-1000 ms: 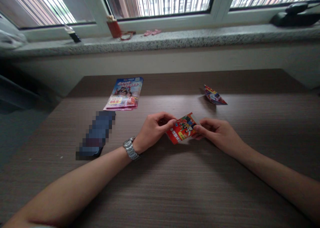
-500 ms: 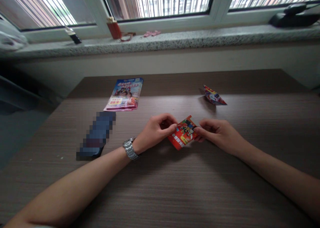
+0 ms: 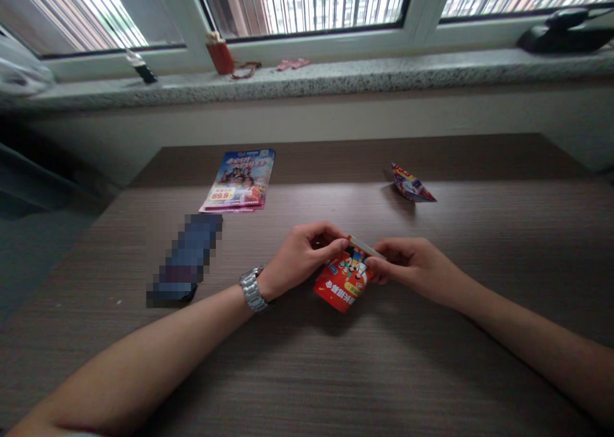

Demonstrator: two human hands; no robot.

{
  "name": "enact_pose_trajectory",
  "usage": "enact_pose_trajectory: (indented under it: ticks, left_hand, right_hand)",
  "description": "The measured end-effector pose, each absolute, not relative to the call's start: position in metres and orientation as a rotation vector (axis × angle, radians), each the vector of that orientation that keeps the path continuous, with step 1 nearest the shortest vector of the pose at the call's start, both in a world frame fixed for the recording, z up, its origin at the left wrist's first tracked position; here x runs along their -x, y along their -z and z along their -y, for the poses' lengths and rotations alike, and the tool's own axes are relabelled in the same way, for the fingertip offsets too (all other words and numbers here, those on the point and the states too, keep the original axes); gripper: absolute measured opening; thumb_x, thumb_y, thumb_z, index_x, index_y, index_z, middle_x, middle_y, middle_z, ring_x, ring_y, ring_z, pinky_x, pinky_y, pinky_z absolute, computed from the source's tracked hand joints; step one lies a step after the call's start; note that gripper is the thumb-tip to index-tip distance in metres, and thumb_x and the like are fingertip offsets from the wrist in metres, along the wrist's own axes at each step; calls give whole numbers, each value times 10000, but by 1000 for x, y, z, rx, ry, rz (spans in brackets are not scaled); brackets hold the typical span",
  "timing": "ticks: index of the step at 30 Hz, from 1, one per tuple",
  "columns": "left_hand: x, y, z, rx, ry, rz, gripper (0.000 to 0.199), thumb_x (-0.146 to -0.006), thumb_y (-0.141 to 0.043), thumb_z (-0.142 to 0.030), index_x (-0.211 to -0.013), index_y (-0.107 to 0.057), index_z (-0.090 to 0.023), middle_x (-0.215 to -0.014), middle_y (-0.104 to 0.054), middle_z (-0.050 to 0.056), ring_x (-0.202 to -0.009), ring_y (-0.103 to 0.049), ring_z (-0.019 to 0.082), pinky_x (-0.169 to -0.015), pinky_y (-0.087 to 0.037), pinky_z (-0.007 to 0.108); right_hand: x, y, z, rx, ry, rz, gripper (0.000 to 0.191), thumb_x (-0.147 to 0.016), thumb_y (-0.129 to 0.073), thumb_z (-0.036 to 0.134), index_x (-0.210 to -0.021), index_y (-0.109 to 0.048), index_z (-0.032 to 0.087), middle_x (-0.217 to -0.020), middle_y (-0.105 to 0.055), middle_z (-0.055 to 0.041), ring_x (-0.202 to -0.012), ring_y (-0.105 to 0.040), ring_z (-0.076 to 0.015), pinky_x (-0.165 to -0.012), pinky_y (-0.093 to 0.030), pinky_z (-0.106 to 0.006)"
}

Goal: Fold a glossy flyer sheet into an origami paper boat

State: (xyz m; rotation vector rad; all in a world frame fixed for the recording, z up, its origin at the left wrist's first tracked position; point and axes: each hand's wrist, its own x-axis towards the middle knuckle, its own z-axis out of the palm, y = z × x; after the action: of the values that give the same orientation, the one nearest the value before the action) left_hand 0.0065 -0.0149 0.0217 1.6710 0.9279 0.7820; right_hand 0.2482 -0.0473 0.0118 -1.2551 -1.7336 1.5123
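L hand (image 3: pixel 298 261) & R hand (image 3: pixel 422 270), both nearly closed, pinch red paper (image 3: pixel 341 283) btwn them, now tipped vs a sec ago, baring pale strip (image 3: pixel 365 247), prob. the edge being worked.

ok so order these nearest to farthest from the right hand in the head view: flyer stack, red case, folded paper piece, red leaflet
1. Red leaflet: held by the right hand, at its left
2. Folded paper piece: on the table, beyond the hand
3. Flyer stack: on the table, farther left
4. Red case: on the windowsill, back left
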Motion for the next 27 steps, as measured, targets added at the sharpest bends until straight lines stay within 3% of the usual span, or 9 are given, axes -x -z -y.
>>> enact_pose_trajectory:
  ticks: [7, 13, 27]
  left_hand:
    - [-5, -17, 13, -1613, -874, -998, 233, -897, -716, -377, -936, -723, -148, -856, -744, 38, -733, -672, 125, -655, -537, 210]
    - [-6, -15, 15, -1552, -843, -934, 202, -897, -717, -337, -947, -688, -143, -863, -723, 32, -737, -668, 110, -663, -546, 195]
    - [-5, -12, 15, -1615, -810, -894, 204, -926, -693, -324, -1015, -657, -145, -791, -665, 2, -697, -621, 88, -628, -493, 172]
  right_hand:
    - [-246, -12, 44, 1272, -1545, 1542, 390, -869, -683, 580, -936, -734, 199, -908, -786, -55, -802, -754, -216, -764, -649, -360]
    - [-246, -12, 42, 1306, -1478, 1456, 371, -812, -739, 587, -873, -747, 221, -847, -777, -40, -762, -749, -218, -708, -663, -349]
    - [-246, -13, 44, 1287, -1470, 1487, 302, -859, -715, 525, -884, -744, 226, -842, -762, -23, -746, -741, -202, -707, -651, -333]
